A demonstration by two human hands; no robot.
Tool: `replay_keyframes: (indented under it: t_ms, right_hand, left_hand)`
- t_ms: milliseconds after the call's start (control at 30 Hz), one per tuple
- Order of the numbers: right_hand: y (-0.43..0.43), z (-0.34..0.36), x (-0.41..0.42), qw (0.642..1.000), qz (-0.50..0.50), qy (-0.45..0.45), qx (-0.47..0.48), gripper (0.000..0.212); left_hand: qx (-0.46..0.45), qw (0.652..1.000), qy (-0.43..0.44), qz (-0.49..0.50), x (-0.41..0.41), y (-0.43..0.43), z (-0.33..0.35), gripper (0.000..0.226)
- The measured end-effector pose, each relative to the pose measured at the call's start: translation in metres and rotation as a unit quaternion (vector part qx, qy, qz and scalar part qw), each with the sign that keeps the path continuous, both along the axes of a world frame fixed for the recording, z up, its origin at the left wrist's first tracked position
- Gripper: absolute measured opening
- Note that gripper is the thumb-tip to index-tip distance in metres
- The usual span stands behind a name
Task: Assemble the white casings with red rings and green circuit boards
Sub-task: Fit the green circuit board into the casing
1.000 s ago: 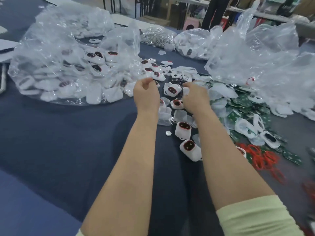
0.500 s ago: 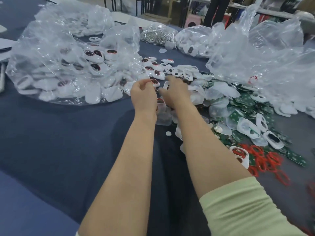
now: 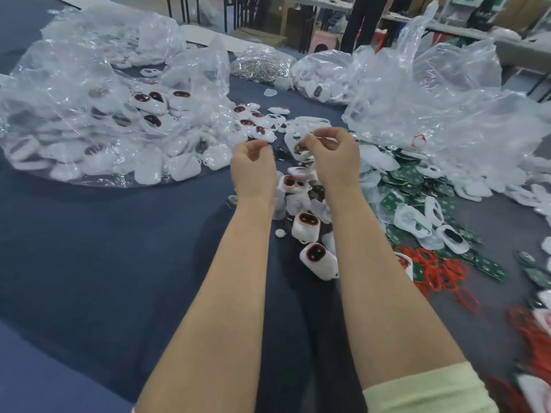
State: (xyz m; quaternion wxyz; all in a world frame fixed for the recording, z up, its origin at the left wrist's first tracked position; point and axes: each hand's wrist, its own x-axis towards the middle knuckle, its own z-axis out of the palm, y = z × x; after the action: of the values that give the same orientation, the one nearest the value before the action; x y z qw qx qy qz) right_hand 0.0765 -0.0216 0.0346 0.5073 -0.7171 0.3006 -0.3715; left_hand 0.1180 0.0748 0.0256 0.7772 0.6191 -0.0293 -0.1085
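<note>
- The right hand (image 3: 337, 159) has its fingers curled. Thumb and forefinger pinch a white casing (image 3: 299, 148) by its rim, above the heap in the middle of the table (image 3: 119, 248).
- The left hand (image 3: 253, 165) hangs just beside it with fingers curled in. Whether something small sits inside them I cannot tell.
- The casing looks like a light, thin, stiff plastic shell, smooth enough to slip. It is probably best held by its outer edges, leaving the opening free.
- The red rings (image 3: 432, 269) lie loose to the right. They look soft and floppy and are tangled, so lifting one strand should free a ring.
- The green circuit boards (image 3: 413, 180) are piled beside the right wrist. They look flat and stiff, best taken by the edges.
- Finished casings (image 3: 306, 226), each with a red-ringed dark window, lie between the forearms.
- The left bag (image 3: 74, 93), of clear plastic, holds many more of these.
- The right bag (image 3: 447, 93) spills plain white shells.
- At the back, a small bag (image 3: 325, 70) holds white parts, and the silver bag (image 3: 262, 62) beside it holds shiny metal bits.
</note>
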Motion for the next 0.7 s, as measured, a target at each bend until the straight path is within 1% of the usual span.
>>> replay_keyframes:
  t_ms: [33, 100, 167, 233, 333, 367, 433, 500, 600, 633, 700]
  right_hand:
    - [-0.001, 0.004, -0.011, 0.999, 0.012, -0.027, 0.018, 0.009]
    - [-0.005, 0.010, -0.033, 0.999, 0.023, -0.044, 0.020, 0.005]
    - [-0.010, 0.013, -0.055, 0.999, 0.016, -0.045, 0.016, 0.003]
    - [-0.017, 0.011, -0.078, 0.999, -0.013, -0.041, 0.020, 0.005]
    - [-0.029, 0.004, -0.113, 0.996, -0.079, -0.029, 0.006, 0.009]
    - [-0.032, 0.001, -0.123, 0.995, -0.100, -0.027, -0.008, 0.011]
    - [-0.035, -0.003, -0.141, 0.992, -0.113, -0.017, -0.054, 0.013]
    - [-0.037, -0.006, -0.155, 0.993, -0.063, 0.027, -0.097, 0.010]
    - [-0.038, -0.007, -0.168, 0.989, 0.036, 0.088, -0.115, 0.023]
    - [-0.038, -0.006, -0.170, 0.988, 0.048, 0.093, -0.113, 0.026]
    - [-0.040, -0.006, -0.176, 0.989, 0.023, 0.101, -0.106, 0.025]
  left_hand:
    - [0.008, 1.000, -0.015, -0.019, -0.006, -0.005, 0.001, 0.012]
    - [0.030, 0.996, -0.045, -0.074, -0.021, -0.017, 0.003, 0.011]
    - [0.024, 0.989, -0.064, -0.130, -0.040, -0.030, 0.003, 0.020]
    - [0.011, 0.984, -0.079, -0.161, -0.060, -0.041, 0.004, 0.026]
    - [0.033, 0.975, -0.095, -0.199, -0.087, -0.055, 0.003, 0.009]
    - [0.038, 0.972, -0.096, -0.209, -0.096, -0.060, 0.002, 0.006]
    - [0.037, 0.967, -0.098, -0.233, -0.113, -0.068, 0.002, 0.011]
    - [0.030, 0.959, -0.105, -0.260, -0.125, -0.071, 0.003, 0.020]
    - [0.065, 0.952, -0.139, -0.264, -0.131, -0.073, -0.005, 0.025]
    - [0.067, 0.952, -0.140, -0.263, -0.131, -0.072, -0.008, 0.022]
    - [0.057, 0.958, -0.127, -0.251, -0.131, -0.071, -0.012, 0.021]
